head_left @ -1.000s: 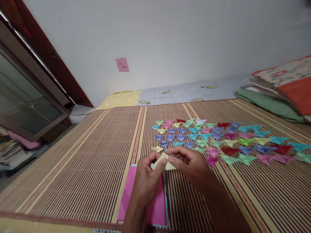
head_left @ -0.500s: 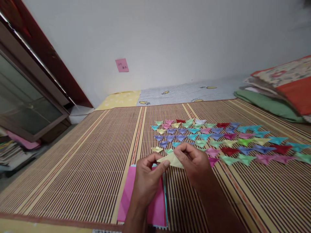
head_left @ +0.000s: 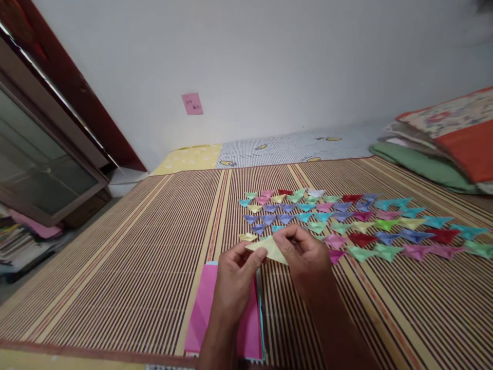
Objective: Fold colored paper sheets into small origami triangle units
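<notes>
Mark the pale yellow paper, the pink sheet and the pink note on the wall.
Pale yellow paper (head_left: pixel 275 252): head view, middle of its exposed face.
Pink sheet (head_left: pixel 202 308): head view, left part of its top.
Pink note (head_left: pixel 191 104): head view, its centre.

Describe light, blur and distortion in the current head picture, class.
Head view: the grey-framed glass panel leans steeply at left, likely lens stretch; head view: soft, dim light leaves no strong glare on the pale yellow folded paper; head view: writing on the square pink paper note is too blurred to read.

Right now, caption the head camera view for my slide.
Left hand and right hand hold a pale yellow folded paper near rows of small colourful paper shapes on a striped mat.
</notes>
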